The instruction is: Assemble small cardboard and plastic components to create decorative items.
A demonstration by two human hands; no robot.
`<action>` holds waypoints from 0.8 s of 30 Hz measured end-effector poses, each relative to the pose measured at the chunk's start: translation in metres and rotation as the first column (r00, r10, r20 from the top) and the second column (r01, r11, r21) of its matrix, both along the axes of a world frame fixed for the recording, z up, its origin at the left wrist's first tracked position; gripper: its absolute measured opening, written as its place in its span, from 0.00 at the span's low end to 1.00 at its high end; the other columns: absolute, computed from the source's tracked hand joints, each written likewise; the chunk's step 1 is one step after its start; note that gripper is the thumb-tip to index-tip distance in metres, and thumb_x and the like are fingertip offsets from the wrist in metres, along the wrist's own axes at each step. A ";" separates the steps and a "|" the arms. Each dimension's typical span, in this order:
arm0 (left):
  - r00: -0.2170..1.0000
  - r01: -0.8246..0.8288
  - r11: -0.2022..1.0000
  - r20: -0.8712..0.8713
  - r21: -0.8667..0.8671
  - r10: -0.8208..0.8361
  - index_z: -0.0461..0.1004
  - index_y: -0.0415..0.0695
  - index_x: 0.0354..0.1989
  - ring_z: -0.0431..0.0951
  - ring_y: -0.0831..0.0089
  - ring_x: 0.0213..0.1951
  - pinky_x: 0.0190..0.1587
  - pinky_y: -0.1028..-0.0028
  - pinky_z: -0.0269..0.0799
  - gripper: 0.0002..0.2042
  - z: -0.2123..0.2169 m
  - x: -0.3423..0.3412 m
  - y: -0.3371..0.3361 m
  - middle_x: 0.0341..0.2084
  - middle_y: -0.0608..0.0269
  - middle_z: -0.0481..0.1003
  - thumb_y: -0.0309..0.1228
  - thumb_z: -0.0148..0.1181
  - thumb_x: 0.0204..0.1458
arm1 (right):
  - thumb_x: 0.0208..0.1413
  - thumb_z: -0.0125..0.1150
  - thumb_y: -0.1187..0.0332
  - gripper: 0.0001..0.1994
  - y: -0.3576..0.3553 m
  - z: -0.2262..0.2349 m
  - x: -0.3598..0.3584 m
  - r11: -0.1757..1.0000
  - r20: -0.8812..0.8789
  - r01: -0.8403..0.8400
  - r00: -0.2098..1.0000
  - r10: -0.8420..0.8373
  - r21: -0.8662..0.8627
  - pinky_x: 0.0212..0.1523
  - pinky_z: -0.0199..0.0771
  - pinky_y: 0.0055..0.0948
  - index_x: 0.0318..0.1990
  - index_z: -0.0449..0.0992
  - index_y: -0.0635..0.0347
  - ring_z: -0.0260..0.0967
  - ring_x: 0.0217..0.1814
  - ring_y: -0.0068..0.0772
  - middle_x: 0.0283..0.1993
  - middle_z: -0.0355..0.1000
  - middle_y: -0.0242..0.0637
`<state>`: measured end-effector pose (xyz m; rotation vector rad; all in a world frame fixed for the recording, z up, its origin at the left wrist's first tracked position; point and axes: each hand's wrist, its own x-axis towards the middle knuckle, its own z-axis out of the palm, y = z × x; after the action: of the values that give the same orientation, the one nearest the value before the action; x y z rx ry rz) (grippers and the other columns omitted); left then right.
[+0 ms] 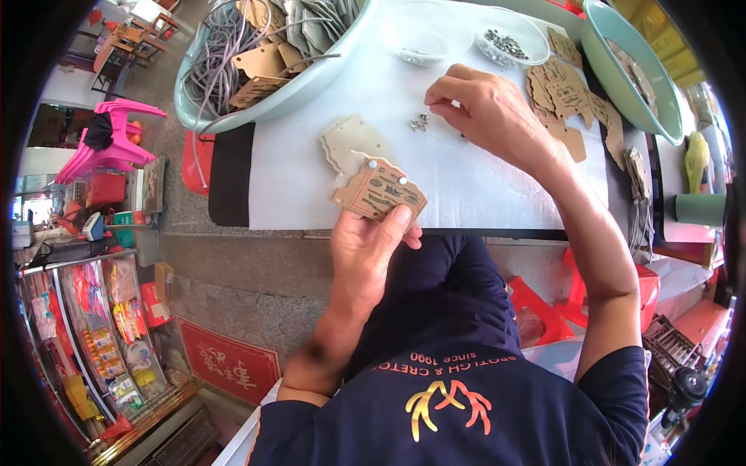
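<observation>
My left hand (365,245) has its fingers clamped on a tan tag (379,193) at the desk's (466,186) near edge, over a pale stack (351,144). My right hand (482,105) has fingertips pinched together just beside small metal rivets (420,122). Beyond sit loose tags (563,101), a rivet dish (509,39) and a basin (256,70) of cords.

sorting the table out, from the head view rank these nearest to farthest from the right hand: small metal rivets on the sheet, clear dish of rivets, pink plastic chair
From the right hand:
1. Small metal rivets, just left of the fingertips.
2. Clear dish of rivets, beyond the hand.
3. Pink plastic chair, far left on the floor.
</observation>
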<state>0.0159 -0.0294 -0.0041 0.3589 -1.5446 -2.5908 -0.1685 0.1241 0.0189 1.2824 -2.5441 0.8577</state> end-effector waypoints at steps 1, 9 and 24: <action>1.000 0.011 1.000 -0.005 0.011 -0.011 0.66 0.37 0.52 0.75 0.74 0.30 0.31 0.74 0.72 0.14 0.000 0.000 0.000 0.35 0.59 0.74 0.23 0.55 0.58 | 0.52 0.61 0.69 0.04 -0.001 0.000 -0.002 0.998 -0.014 -0.046 0.999 0.047 0.047 0.36 0.73 0.39 0.34 0.77 0.58 0.73 0.34 0.47 0.32 0.73 0.41; 1.000 -0.015 1.000 0.012 -0.003 0.015 0.66 0.36 0.53 0.75 0.73 0.30 0.31 0.74 0.73 0.15 0.001 -0.001 0.001 0.36 0.58 0.74 0.23 0.55 0.58 | 0.53 0.60 0.69 0.05 -0.010 -0.004 -0.011 0.981 -0.065 -0.111 0.990 0.122 0.159 0.35 0.72 0.40 0.33 0.75 0.60 0.72 0.33 0.46 0.32 0.71 0.41; 1.000 -0.010 1.000 0.007 -0.019 0.010 0.67 0.36 0.52 0.75 0.74 0.30 0.30 0.74 0.73 0.14 0.000 -0.001 0.003 0.36 0.58 0.74 0.24 0.55 0.58 | 0.54 0.58 0.69 0.05 -0.002 -0.002 -0.017 0.988 -0.071 -0.070 0.994 0.081 0.139 0.36 0.72 0.41 0.34 0.75 0.60 0.73 0.35 0.47 0.34 0.72 0.41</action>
<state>0.0151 -0.0268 -0.0038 0.3735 -1.5644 -2.5690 -0.1858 0.1220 0.0170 1.4303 -2.5469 0.6442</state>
